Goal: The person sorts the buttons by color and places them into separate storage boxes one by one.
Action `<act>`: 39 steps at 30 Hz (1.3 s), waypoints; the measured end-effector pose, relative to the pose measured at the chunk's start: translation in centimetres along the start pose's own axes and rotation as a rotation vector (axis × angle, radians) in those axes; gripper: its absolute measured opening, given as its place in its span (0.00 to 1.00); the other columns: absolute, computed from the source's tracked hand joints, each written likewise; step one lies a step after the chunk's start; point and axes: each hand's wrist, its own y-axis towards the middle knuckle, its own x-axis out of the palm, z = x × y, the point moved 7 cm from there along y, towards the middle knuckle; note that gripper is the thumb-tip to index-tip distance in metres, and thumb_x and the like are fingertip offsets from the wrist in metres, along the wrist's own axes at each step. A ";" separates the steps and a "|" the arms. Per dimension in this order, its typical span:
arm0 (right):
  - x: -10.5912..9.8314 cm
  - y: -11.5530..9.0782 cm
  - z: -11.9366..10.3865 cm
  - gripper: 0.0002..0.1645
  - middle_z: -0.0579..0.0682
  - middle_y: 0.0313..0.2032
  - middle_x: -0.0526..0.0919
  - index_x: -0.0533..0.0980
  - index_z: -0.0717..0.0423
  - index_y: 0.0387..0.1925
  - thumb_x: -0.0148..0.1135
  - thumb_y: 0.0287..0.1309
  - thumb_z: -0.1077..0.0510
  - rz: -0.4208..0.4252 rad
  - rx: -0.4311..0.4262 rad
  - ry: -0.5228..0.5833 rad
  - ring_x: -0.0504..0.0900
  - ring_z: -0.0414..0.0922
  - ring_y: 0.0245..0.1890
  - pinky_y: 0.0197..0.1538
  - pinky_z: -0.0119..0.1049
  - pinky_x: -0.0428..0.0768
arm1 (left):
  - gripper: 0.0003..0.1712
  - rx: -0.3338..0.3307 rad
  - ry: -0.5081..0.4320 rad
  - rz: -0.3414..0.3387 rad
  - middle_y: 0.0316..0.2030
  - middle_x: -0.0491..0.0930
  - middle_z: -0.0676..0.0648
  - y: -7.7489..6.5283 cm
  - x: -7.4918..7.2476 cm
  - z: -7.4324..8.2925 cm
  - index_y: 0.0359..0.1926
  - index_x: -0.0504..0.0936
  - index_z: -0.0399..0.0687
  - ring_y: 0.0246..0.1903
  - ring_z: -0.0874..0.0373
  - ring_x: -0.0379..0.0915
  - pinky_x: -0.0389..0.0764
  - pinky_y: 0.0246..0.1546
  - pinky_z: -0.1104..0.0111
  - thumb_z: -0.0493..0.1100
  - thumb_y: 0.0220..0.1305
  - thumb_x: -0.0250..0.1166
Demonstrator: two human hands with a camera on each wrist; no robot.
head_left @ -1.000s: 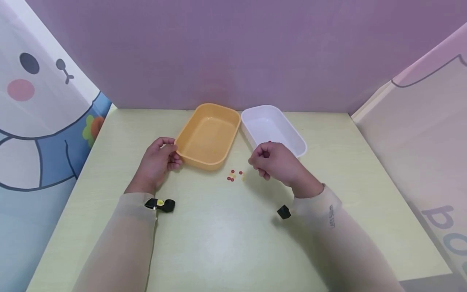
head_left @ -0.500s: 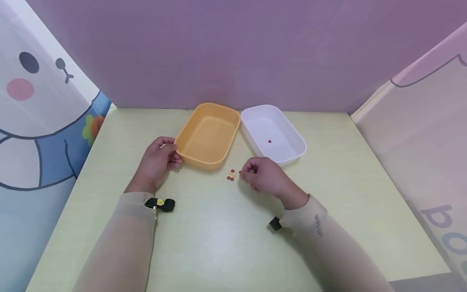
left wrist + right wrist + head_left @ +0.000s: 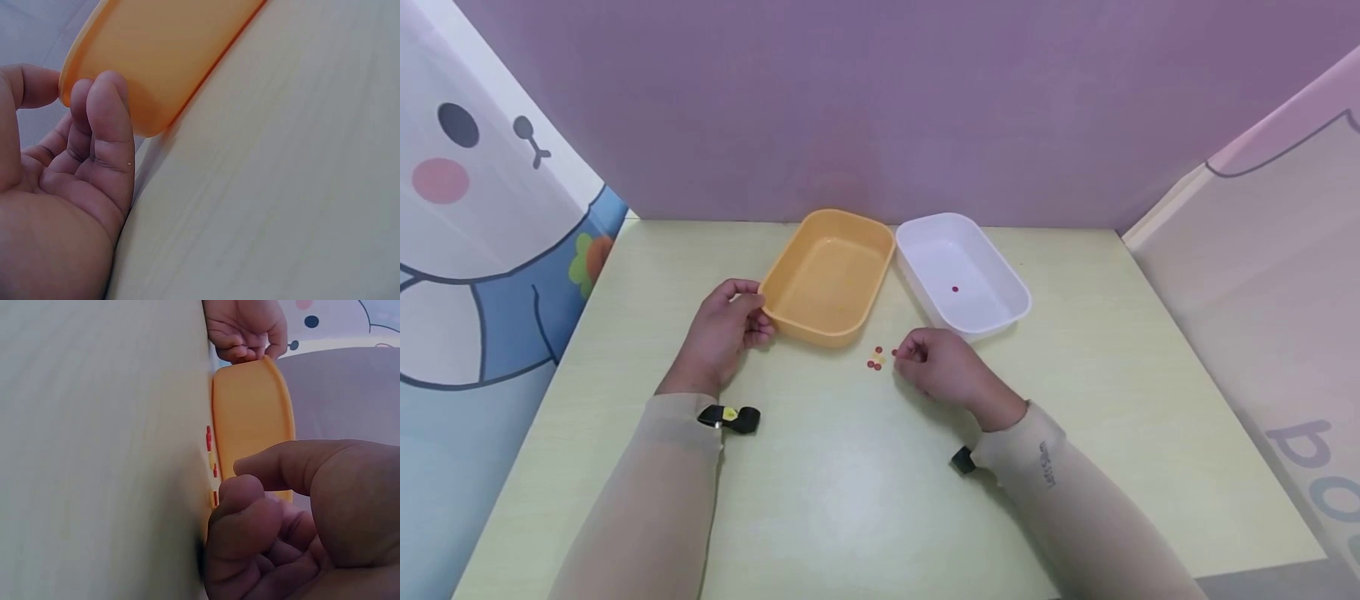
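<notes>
My left hand [image 3: 722, 337] holds the near left corner of an orange tray [image 3: 771, 321], thumb and forefinger at its rim and other fingers curled against the wall. Several small red discs [image 3: 877, 367] and pale yellow pieces [image 3: 877, 358] lie on the table in front of the tray. Over the right end of this group is my right hand [image 3: 947, 371], low at the tabletop, its thumb and forefinger tips close together. One red disc [image 3: 894, 352] shows just past the fingertips. Whether anything is between them is hidden. A white tray [image 3: 1022, 308] has one red disc [image 3: 955, 289] inside.
Both trays stand side by side near the purple back wall [image 3: 880, 108]. The pale wooden table [image 3: 850, 500] reaches out toward me. Printed panels stand left [image 3: 467, 333] and right [image 3: 1247, 275]. A black strap [image 3: 730, 419] is at my left wrist.
My right hand has come down and left from the white tray's near edge to the loose discs, uncovering the red disc in that tray. It now hides a yellow piece. My left hand stays put.
</notes>
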 end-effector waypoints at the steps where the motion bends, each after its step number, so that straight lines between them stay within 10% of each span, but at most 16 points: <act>1: 0.0 0.0 0.0 0.03 0.49 0.27 0.83 0.84 0.49 0.43 0.71 0.76 0.55 0.000 0.000 -0.002 0.80 0.47 0.24 0.31 0.37 0.81 | 0.11 -0.001 0.003 0.000 0.36 0.82 0.49 0.0 0.0 0.0 0.62 0.75 0.49 0.33 0.58 0.82 0.90 0.37 0.71 0.46 0.87 0.59; 39: -0.2 0.2 0.7 0.06 0.50 0.30 0.82 0.85 0.46 0.49 0.72 0.75 0.56 0.036 0.038 -0.088 0.81 0.48 0.21 0.31 0.38 0.83 | 0.16 -0.022 0.006 0.002 0.36 0.81 0.48 -0.1 -0.1 0.1 0.67 0.73 0.45 0.31 0.59 0.83 0.91 0.36 0.71 0.45 0.87 0.59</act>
